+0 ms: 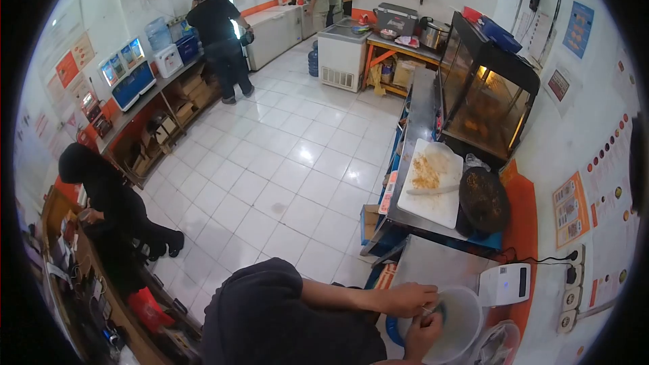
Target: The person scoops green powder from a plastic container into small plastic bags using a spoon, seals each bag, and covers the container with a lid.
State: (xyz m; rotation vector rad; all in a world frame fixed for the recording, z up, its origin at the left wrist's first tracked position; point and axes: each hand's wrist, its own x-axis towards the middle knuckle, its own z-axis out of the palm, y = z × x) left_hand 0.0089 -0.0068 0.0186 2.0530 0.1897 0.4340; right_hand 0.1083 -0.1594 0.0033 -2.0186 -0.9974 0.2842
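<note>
My left hand (pixel 410 299) reaches in from the left over a translucent round plastic tub (pixel 471 330). Just below it is my right hand (pixel 424 335), close against the left. The fingers of both hands are pinched together around something small and pale, too small to make out. Beside the tub, under my hands, curves a blue rim or handle (pixel 394 331). A clear plastic bag or container (pixel 497 348) sits at the tub's lower right.
A white cutting board (pixel 433 206) with crumbs and a knife (pixel 433 190) lies on the steel counter. Next to it stand a dark round pan (pixel 484 199) and a lit glass food warmer (pixel 490 105). A white device (pixel 504 284) sits near the wall. Other people stand across the tiled floor.
</note>
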